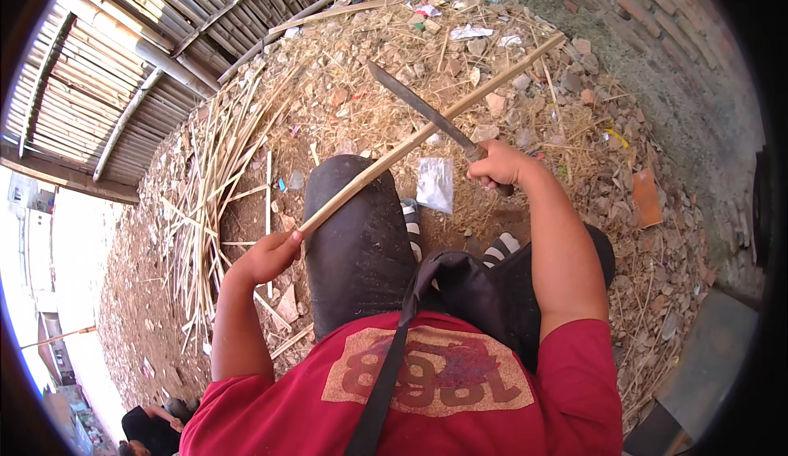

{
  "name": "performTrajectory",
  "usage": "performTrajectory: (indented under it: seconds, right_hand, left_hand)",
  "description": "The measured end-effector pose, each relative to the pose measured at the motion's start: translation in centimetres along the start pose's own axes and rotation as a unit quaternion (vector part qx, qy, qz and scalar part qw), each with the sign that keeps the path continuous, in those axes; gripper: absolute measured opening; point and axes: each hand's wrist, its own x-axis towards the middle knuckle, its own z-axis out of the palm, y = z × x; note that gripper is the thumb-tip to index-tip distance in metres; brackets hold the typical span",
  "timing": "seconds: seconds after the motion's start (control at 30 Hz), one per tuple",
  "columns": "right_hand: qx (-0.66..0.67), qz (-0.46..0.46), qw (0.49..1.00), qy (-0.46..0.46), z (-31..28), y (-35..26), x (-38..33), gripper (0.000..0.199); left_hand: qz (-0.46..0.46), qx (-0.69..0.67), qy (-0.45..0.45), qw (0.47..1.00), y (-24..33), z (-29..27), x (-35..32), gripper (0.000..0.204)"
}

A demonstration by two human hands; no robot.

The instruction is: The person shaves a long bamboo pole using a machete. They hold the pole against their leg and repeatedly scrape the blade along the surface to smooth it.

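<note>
A long, pale bamboo strip (361,178) slants across my raised left knee, its far end pointing up and to the right. My left hand (275,256) is closed around its near end. In my right hand (501,166) is a machete (414,103), gripped by its dark handle. The long, dark blade points up and to the left and crosses over the strip a little beyond my knee. Whether the edge touches the strip I cannot tell.
A heap of thin split strips (217,201) lies to my left. Rubble, straw and litter cover the ground, with a clear plastic bag (435,184) by my feet. A bamboo fence (98,78) stands at the far left, a brick wall (657,45) at right. Another person (152,431) is at lower left.
</note>
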Motion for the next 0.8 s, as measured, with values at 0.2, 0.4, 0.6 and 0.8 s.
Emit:
performTrajectory:
  seconds: [0.2, 0.4, 0.6, 0.8]
  right_hand:
    - [-0.012, -0.003, 1.0, 0.009, 0.1, 0.0, -0.1, 0.021]
    - [-0.026, -0.036, 0.998, 0.038, 0.5, -0.5, -0.8, 0.03]
    - [0.023, -0.089, 0.995, 0.028, 0.1, -0.3, -0.8, 0.044]
    - [-0.172, -0.126, 0.967, 0.14, 0.2, 0.0, -0.4, 0.081]
  left_hand:
    - [-0.006, 0.012, 0.019, 1.0, 0.6, 0.0, -0.4, 0.055]
    - [-0.008, 0.025, 0.03, 0.999, 1.2, 0.1, -0.9, 0.06]
    - [-0.021, 0.024, 0.024, 0.999, 0.9, 0.6, -0.8, 0.062]
    - [-0.014, -0.01, 0.005, 1.0, 0.7, 0.9, -0.7, 0.06]
